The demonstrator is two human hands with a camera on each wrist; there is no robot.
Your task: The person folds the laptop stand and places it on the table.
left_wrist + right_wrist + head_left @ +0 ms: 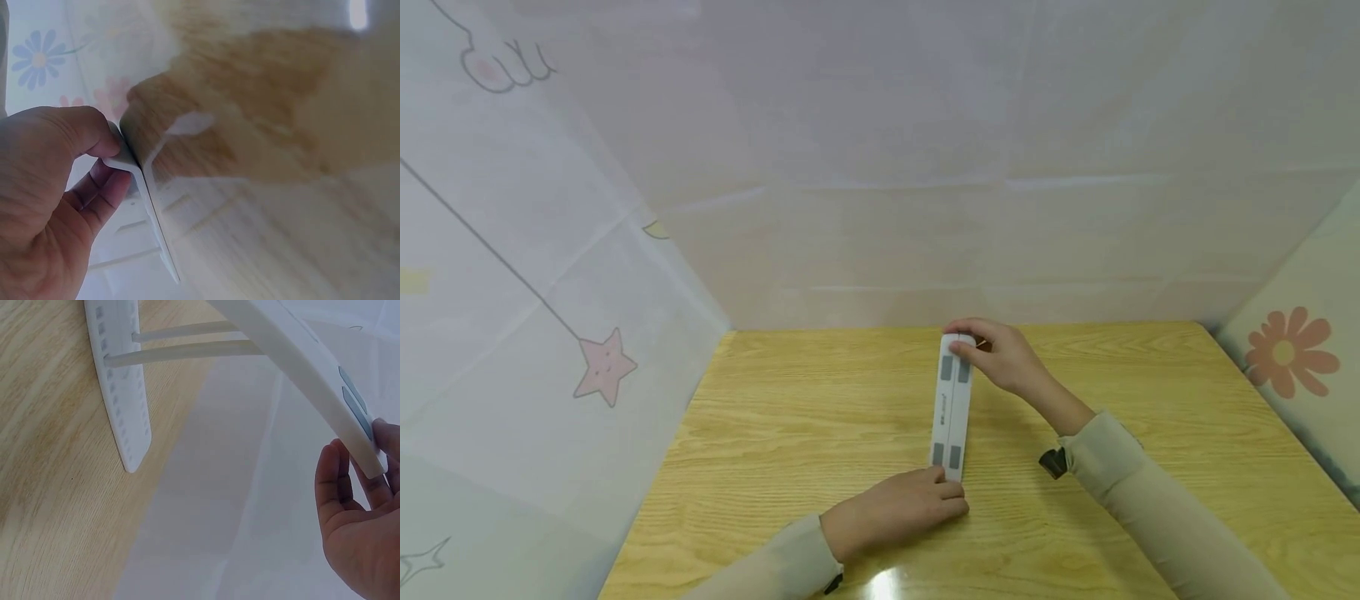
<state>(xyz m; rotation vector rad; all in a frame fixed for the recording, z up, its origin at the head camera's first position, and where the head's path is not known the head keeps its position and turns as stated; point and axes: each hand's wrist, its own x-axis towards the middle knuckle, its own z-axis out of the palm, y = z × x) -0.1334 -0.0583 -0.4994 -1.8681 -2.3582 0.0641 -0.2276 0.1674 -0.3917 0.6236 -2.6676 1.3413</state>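
A white folding laptop stand (948,417) with grey pads (947,367) runs lengthwise away from me over the table. My right hand (1009,358) pinches the far end of its top bar between thumb and fingers. At the near end, my left hand (901,504) holds the stand low, close over the wood; the left wrist view shows the thumb (100,134) on its bent corner (124,156). In the right wrist view the top bar (300,369) is raised and tilted, joined by two thin struts (187,355) to a notched lower bar (119,394) at the tabletop.
The wooden table (805,400) is bordered at the back by a pale fabric wall (865,250). Printed fabric sides carry a pink star (605,367) on the left and a flower (1283,353) on the right. A dark device (1053,463) hangs at my right cuff.
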